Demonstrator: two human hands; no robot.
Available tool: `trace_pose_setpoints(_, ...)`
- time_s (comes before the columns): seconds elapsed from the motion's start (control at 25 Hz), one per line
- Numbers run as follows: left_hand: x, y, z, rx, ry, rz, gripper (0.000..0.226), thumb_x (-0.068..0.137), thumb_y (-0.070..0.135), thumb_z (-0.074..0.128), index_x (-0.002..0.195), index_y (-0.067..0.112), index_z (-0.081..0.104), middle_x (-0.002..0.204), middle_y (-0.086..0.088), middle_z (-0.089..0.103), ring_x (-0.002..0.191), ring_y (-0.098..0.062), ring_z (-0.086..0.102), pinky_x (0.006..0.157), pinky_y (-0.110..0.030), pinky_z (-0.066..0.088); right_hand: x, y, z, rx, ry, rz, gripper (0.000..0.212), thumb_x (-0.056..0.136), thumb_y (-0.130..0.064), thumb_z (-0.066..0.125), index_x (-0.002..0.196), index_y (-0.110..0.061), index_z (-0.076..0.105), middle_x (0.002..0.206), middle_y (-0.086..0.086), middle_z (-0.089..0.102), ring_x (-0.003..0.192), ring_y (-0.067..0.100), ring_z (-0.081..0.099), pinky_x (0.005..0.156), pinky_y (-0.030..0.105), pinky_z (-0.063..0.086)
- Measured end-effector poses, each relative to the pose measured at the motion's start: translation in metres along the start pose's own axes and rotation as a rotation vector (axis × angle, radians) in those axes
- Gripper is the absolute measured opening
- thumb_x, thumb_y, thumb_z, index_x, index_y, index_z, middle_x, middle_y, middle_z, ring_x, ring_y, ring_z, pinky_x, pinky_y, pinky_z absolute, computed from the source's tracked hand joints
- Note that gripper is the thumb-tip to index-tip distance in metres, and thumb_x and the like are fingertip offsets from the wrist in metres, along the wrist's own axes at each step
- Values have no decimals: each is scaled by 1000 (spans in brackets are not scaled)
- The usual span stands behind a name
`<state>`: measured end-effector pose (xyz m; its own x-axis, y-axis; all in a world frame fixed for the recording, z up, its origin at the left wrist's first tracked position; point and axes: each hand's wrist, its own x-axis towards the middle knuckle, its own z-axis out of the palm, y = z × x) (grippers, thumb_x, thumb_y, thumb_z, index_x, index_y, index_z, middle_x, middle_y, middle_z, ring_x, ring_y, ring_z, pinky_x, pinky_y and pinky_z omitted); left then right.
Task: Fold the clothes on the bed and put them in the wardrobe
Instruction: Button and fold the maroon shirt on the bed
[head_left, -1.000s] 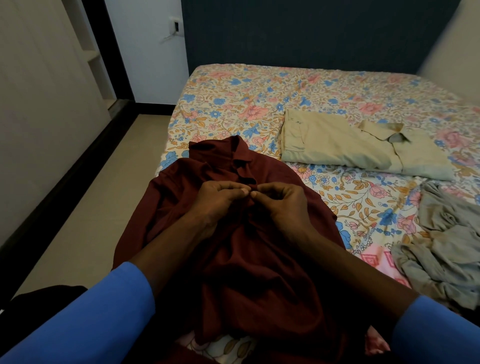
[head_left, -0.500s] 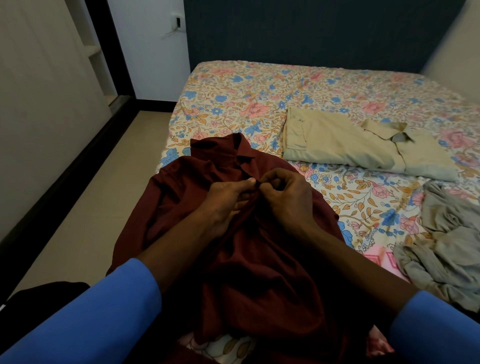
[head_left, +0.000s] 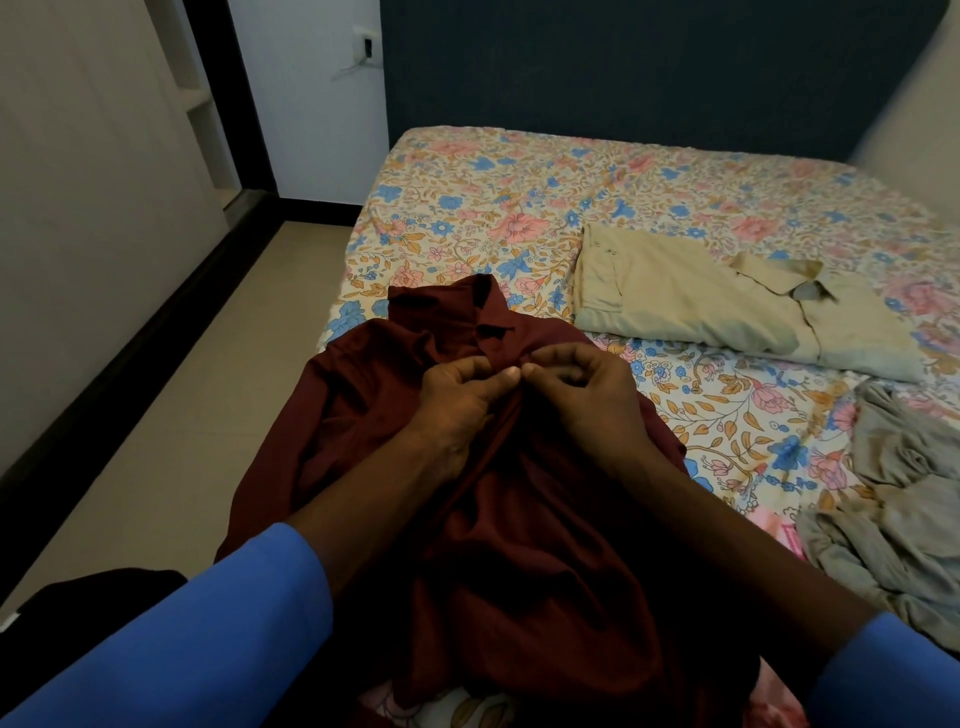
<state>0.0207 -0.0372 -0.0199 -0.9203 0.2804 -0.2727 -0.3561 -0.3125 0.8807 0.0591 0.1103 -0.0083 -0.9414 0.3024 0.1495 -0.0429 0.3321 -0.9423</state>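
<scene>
A dark red collared shirt (head_left: 363, 415) lies spread on the near left corner of the bed, collar pointing away from me. My left hand (head_left: 457, 400) and my right hand (head_left: 587, 395) meet at its front placket just below the collar, each pinching the cloth with thumb and fingertips. A folded beige shirt (head_left: 701, 306) lies on the floral bedsheet (head_left: 519, 208) beyond my right hand. A crumpled grey garment (head_left: 904, 509) sits at the right edge.
The bed's left edge borders a strip of tiled floor (head_left: 218, 395). A pale sliding wardrobe panel (head_left: 93, 182) runs along the left wall, with open shelves (head_left: 195, 93) behind it. A dark headboard wall (head_left: 649, 67) stands behind the bed.
Both hands have moved a little up the shirt front toward the collar, still pinching the placket together. The other clothes lie as before.
</scene>
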Motion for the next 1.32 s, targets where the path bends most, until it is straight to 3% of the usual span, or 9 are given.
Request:
trace_pose_setpoints(0.2, 1, 6, 4, 91, -55, 123, 16, 95, 4, 69, 111, 6, 73, 103, -11, 78, 93, -22, 76, 80, -33, 61, 8, -4, -3, 86, -135, 220, 36, 105, -29, 58, 95, 3, 72, 82, 19, 72, 68, 25, 64, 71, 40, 54)
trace_pose_setpoints(0.4, 22, 27, 5, 202, 20, -239, 54, 86, 67, 66, 106, 17, 71, 98, -5, 77, 87, -20, 75, 69, -33, 58, 3, -2, 6, -59, -107, 62, 35, 106, -39, 54, 90, -9, 65, 66, -1, 65, 52, 7, 58, 54, 27, 47)
trace_pose_setpoints(0.52, 59, 32, 15, 330, 69, -342, 32, 94, 33, 72, 112, 7, 68, 90, -4, 69, 63, -12, 66, 46, -23, 50, 2, 2, 8, -57, -155, 43, 27, 93, -42, 74, 106, -19, 67, 80, 4, 74, 63, 15, 68, 61, 30, 56)
trace_pose_setpoints(0.64, 91, 56, 40, 348, 264, -117, 17, 96, 3, 63, 110, 1, 72, 92, -9, 72, 66, -16, 67, 52, -26, 59, 6, 8, 1, -55, -103, 78, 41, 90, -36, 78, 125, -21, 63, 92, -3, 72, 76, 8, 68, 71, 29, 58)
trace_pose_setpoints(0.8, 129, 123, 74, 595, 460, 548, 13, 98, 10, 62, 102, 18, 72, 98, 7, 71, 81, -2, 63, 83, -30, 59, 28, 15, -11, 42, 73, 40, 34, 95, -34, 71, 125, -16, 72, 116, -6, 74, 106, 8, 69, 99, 38, 57)
trace_pose_setpoints(0.96, 133, 95, 68, 1096, 25, 284, 18, 101, 27, 65, 110, 12, 69, 101, -11, 74, 89, -24, 74, 80, -42, 62, 39, 32, -15, -29, -18, 215, 31, 91, -41, 68, 105, -16, 79, 97, 0, 79, 93, 16, 74, 92, 43, 60)
trace_pose_setpoints(1.04, 118, 52, 38, 1442, -73, 207, 20, 96, 36, 71, 103, 17, 75, 98, -3, 75, 93, -22, 73, 80, -36, 61, 39, 39, -17, -3, -56, 316, 28, 95, -38, 68, 85, -14, 78, 80, 4, 77, 78, 21, 75, 82, 45, 62)
trace_pose_setpoints(1.16, 80, 13, 2, 1439, 60, 397, 11, 89, 34, 77, 98, 32, 71, 96, 12, 66, 89, -9, 67, 74, -23, 51, 45, 47, -16, 137, 41, 394, 25, 96, -38, 68, 82, -19, 75, 81, 2, 76, 78, 21, 74, 84, 46, 62)
trace_pose_setpoints(1.32, 49, -7, -13, 1326, 111, 822, 17, 90, 39, 74, 102, 30, 66, 96, 12, 56, 86, -4, 55, 70, -23, 48, 45, 44, -14, 268, 59, 453, 25, 94, -27, 75, 111, -9, 76, 109, 8, 75, 99, 21, 72, 96, 44, 59)
